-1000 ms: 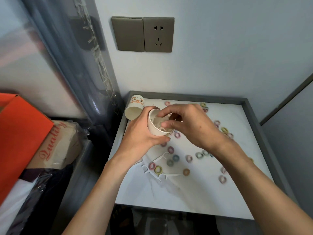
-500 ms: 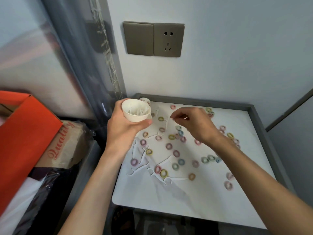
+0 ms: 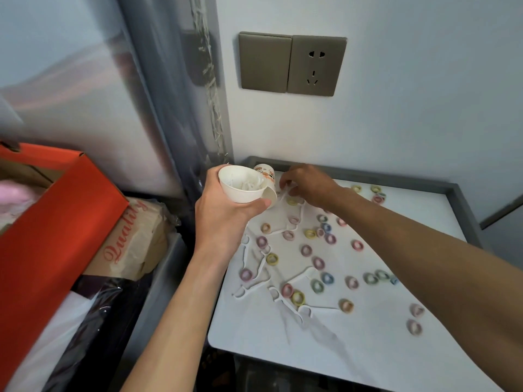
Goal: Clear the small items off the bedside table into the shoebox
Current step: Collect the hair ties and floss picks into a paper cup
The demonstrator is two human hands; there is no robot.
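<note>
My left hand [image 3: 223,219] grips a white paper cup [image 3: 240,190] with white floss picks inside, held above the left back corner of the bedside table [image 3: 368,349]. My right hand [image 3: 308,185] reaches to the table's back left, fingertips curled down and pinching a floss pick beside a printed cup [image 3: 266,172] lying on its side. Several white floss picks [image 3: 252,287] and several pastel hair ties [image 3: 318,261] are scattered over the white top. The orange shoebox [image 3: 56,210] stands open at the far left.
A brown paper bag [image 3: 133,244] printed "Quality" lies between the shoebox and the table. The table has a raised grey rim [image 3: 396,181] at the back and right. A switch and socket plate [image 3: 291,65] is on the wall above.
My left hand lifted the cup away from the table's middle toward the left. My right hand left the cup and moved to the back left of the table.
</note>
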